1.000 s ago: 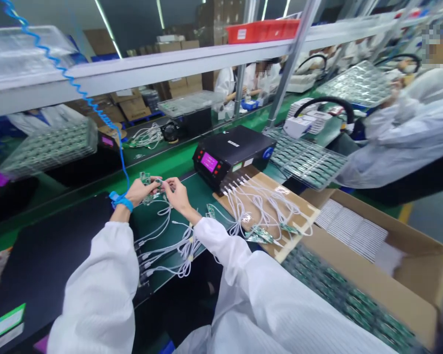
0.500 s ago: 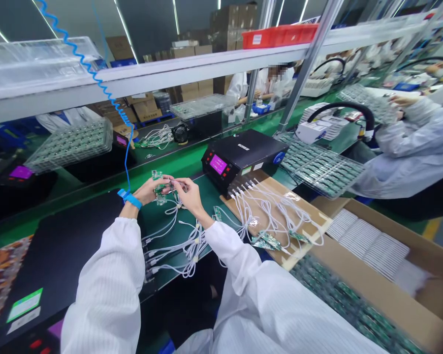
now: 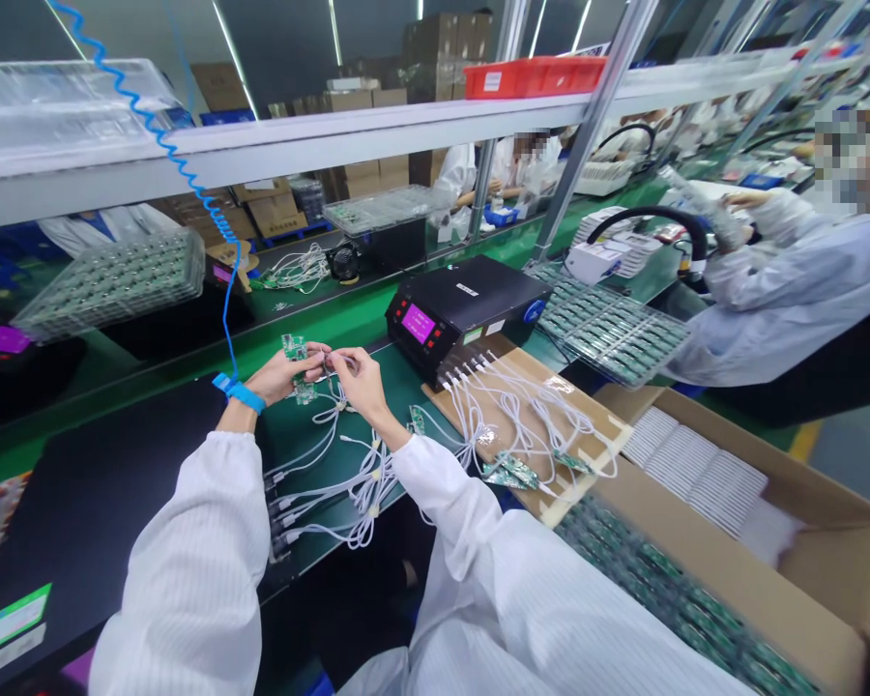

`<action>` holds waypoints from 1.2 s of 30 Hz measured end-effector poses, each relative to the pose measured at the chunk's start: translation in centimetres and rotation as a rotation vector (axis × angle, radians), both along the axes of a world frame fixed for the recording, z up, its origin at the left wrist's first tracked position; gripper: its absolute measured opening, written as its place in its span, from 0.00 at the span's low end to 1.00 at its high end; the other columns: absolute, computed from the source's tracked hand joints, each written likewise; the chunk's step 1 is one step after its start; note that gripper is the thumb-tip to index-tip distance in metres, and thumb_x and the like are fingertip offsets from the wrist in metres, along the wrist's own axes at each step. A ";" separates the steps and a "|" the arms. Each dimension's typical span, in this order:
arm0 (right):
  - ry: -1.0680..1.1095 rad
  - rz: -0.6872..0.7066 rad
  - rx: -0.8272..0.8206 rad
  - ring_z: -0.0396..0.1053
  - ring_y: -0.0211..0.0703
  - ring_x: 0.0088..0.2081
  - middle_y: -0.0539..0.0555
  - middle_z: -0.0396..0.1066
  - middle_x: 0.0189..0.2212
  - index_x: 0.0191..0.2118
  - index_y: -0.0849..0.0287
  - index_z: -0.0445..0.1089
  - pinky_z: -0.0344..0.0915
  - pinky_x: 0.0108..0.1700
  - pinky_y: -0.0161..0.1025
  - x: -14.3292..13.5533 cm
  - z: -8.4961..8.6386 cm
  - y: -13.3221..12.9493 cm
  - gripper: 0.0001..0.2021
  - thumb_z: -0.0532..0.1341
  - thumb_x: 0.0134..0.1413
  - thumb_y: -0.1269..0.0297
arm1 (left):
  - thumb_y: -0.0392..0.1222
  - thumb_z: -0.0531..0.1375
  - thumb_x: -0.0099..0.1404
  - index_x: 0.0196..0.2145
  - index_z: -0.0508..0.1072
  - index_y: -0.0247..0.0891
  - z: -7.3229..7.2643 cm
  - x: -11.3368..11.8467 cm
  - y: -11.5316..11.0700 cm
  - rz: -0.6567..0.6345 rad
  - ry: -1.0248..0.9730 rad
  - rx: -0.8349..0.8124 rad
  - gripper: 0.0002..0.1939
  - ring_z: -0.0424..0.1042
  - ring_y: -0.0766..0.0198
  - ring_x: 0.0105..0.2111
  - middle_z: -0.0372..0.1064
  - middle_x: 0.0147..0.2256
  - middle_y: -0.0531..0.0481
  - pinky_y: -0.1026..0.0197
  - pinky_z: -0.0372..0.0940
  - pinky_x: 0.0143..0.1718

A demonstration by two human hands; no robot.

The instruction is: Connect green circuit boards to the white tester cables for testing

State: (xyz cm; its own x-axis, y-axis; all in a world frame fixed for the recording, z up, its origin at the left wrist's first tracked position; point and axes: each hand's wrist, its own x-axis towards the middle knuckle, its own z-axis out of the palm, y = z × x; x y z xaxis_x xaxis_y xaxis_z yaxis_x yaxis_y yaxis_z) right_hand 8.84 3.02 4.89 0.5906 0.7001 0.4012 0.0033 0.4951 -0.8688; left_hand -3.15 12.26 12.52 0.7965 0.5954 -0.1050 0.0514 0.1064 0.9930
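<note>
My left hand (image 3: pixel 282 375), with a blue strap (image 3: pixel 238 391) at its wrist, grips a green circuit board (image 3: pixel 303 391) that stands upright between the fingers. My right hand (image 3: pixel 361 381) touches the left fingertips and pinches a white cable end, partly hidden by the fingers. Bundled white cables (image 3: pixel 368 488) lie on the green mat below the hands. To the right, a black box (image 3: pixel 471 302) with a lit pink screen has white cables (image 3: pixel 507 406) plugged into its front. Some of these lead to green boards (image 3: pixel 511 471) on a brown sheet.
A cardboard box (image 3: pixel 754 570) with white stacked parts stands at right, beside trays of boards (image 3: pixel 616 324). A black case (image 3: pixel 116 503) lies at left. A coiled blue cord (image 3: pixel 201 193) hangs near my left wrist. A co-worker's sleeve (image 3: pixel 790 300) shows at right.
The whole view has shifted, so the bench things appear slightly further left. Both hands remain together at the board, with little change in their grip.
</note>
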 end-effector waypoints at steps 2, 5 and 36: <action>-0.004 0.005 -0.003 0.78 0.43 0.43 0.56 0.76 0.41 0.40 0.59 0.76 0.76 0.50 0.39 0.1 0.1 -0.1 0.19 0.65 0.60 0.46 | 0.51 0.80 0.47 0.38 0.79 0.37 -0.1 0.0 0.1 -0.004 0.006 0.010 0.25 0.58 0.70 0.21 0.60 0.20 0.56 0.67 0.54 0.23; 0.007 0.045 0.014 0.77 0.43 0.42 0.54 0.75 0.39 0.39 0.59 0.76 0.75 0.49 0.38 0.5 0.1 -0.4 0.20 0.66 0.58 0.44 | 0.51 0.79 0.48 0.38 0.78 0.36 -0.2 0.0 0.1 -0.022 0.027 0.024 0.25 0.58 0.71 0.21 0.59 0.19 0.57 0.68 0.53 0.23; -0.034 0.229 -0.056 0.77 0.45 0.42 0.56 0.81 0.39 0.39 0.61 0.80 0.72 0.51 0.41 2.7 -0.3 0.1 0.25 0.71 0.51 0.41 | 0.55 0.78 0.48 0.36 0.77 0.35 -1.0 0.4 0.1 0.034 0.069 0.218 0.26 0.58 0.70 0.20 0.61 0.19 0.56 0.67 0.50 0.23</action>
